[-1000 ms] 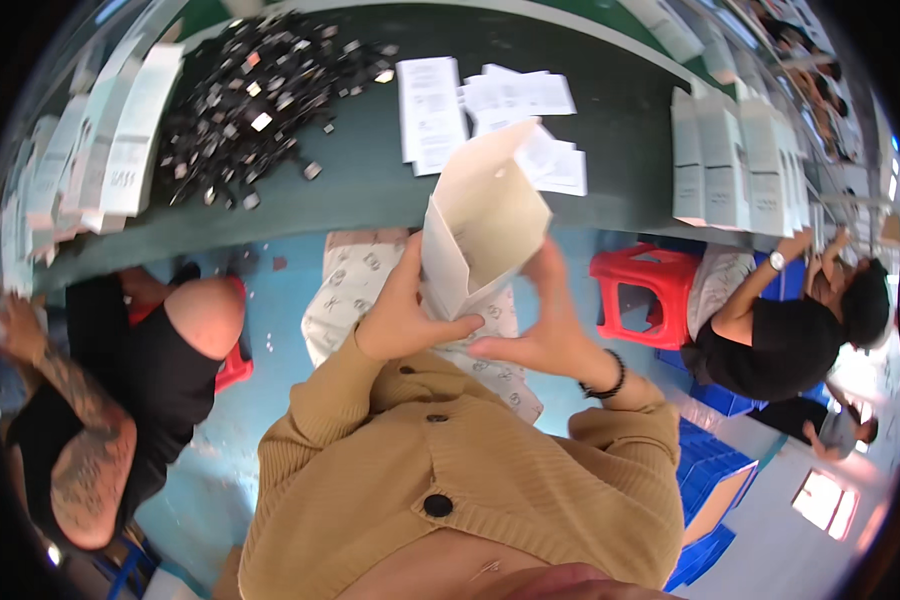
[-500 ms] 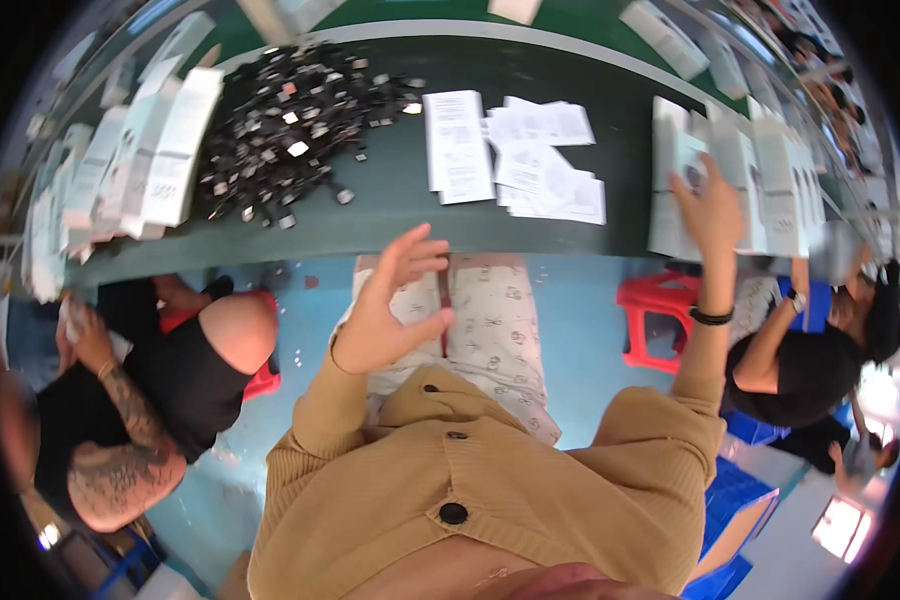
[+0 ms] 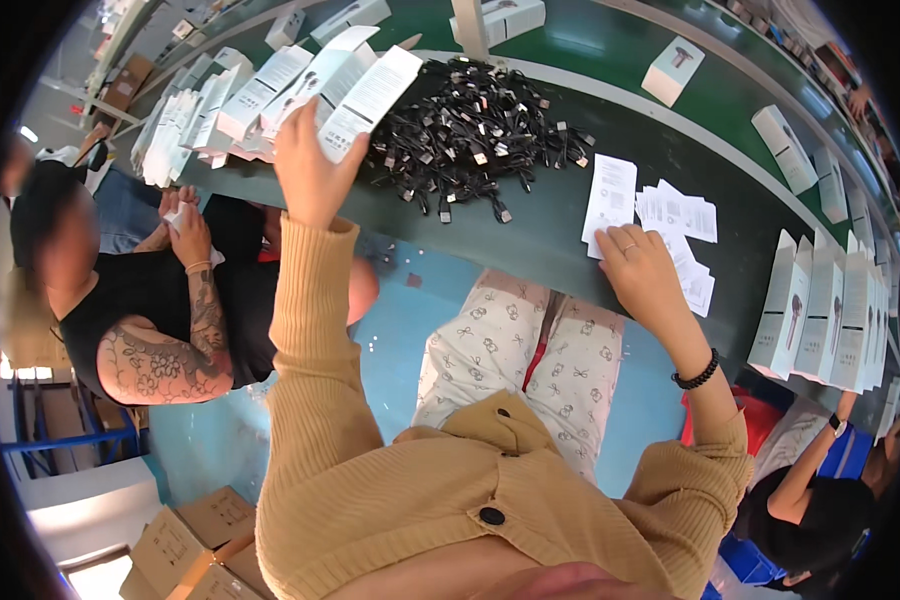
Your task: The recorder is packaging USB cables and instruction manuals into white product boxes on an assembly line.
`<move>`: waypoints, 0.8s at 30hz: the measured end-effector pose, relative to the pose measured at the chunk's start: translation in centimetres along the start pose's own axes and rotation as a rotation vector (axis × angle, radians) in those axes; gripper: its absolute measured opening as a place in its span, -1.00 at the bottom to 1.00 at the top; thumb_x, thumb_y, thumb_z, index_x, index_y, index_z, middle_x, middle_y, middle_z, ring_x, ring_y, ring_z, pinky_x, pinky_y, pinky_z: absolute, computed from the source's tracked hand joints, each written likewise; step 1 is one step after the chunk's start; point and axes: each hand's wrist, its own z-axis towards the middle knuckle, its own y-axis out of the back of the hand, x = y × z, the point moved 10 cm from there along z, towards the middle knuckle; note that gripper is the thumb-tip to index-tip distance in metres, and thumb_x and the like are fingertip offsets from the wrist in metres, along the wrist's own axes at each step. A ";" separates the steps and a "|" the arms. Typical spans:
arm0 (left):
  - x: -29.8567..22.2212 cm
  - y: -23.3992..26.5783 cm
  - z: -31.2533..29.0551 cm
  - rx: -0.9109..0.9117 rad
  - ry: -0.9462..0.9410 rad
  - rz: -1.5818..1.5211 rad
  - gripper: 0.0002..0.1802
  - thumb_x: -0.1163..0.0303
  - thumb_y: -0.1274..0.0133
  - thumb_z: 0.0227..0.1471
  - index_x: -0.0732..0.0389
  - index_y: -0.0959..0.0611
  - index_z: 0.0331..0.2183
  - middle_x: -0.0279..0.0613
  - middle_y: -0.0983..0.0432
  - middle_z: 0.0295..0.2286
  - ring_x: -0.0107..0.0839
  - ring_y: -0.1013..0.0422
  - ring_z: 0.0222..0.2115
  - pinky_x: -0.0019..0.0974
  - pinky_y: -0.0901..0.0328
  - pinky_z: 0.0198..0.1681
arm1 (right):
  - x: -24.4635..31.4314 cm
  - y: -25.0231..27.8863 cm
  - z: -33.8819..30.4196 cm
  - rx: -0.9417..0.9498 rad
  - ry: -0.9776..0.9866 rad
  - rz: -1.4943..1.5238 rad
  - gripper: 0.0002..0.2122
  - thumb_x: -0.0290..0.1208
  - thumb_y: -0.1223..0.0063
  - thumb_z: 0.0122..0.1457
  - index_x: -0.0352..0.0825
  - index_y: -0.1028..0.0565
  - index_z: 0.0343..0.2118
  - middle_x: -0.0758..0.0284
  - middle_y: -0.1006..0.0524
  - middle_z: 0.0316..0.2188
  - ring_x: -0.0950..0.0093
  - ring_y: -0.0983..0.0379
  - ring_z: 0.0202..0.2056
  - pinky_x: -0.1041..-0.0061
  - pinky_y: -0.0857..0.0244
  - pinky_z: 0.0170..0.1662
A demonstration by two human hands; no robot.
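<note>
My left hand is at the front of a row of white boxes on the left, its thumb and fingers around the lower end of the nearest white box. That box leans with its printed side up. My right hand rests on the lower end of a white printed leaflet, fingers bent and close together; its thumb is hidden. Beside it lie loose white paper slips, partly covered by the hand. Between the hands is a heap of short black cables with metal plugs.
More white boxes stand in a row at the table's right end. A shelf edge with single boxes runs behind the dark green table. A co-worker sits close on the left, another person at the lower right.
My view has turned left. My left hand has gone from above my lap to the left boxes. My right hand has left the right-hand boxes and come onto the leaflet.
</note>
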 end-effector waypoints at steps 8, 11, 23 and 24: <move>2.7 -6.2 1.4 0.306 0.019 0.041 -0.05 0.15 -0.32 -0.34 0.36 -0.32 0.07 0.05 -0.44 -0.18 0.01 -0.33 -0.17 -0.04 -0.27 -0.11 | -0.9 2.8 0.4 -0.188 -0.015 0.103 -0.94 -0.57 -0.05 -0.09 -0.32 -0.43 -0.51 0.34 -0.43 -0.64 0.37 -0.40 -0.51 0.40 -0.24 -0.50; 1.1 -1.5 1.3 0.093 0.067 -0.070 -0.13 0.23 -0.33 -0.33 0.40 -0.35 0.01 0.12 -0.44 -0.20 0.00 -0.33 -0.19 -0.08 -0.27 -0.10 | -3.0 7.4 -0.3 -0.418 -0.200 -0.079 -0.91 -0.56 -0.05 -0.04 -0.29 -0.46 -0.42 0.31 -0.45 -0.64 0.35 -0.39 -0.63 0.40 -0.23 -0.60; -13.3 -2.2 -13.4 0.843 0.421 -1.365 0.03 0.38 -0.41 -0.39 0.21 -0.15 0.09 -0.18 -0.40 -0.14 -0.41 -0.32 -0.09 -0.32 -0.19 0.00 | -3.7 18.1 -2.1 -0.576 -0.341 1.028 -0.83 -0.63 0.01 0.16 -0.50 -0.45 -0.18 0.25 -0.56 -0.41 0.63 -0.37 -0.61 0.68 -0.22 -0.54; -14.4 -2.4 -13.9 0.897 0.424 -1.387 0.05 0.37 -0.42 -0.41 0.21 -0.17 0.10 -0.19 -0.39 -0.13 -0.43 -0.30 -0.08 -0.32 -0.18 0.02 | -3.0 17.4 -1.6 -0.483 -0.357 1.031 -0.82 -0.63 0.02 0.17 -0.48 -0.45 -0.17 0.28 -0.56 -0.41 0.64 -0.37 -0.61 0.70 -0.18 -0.57</move>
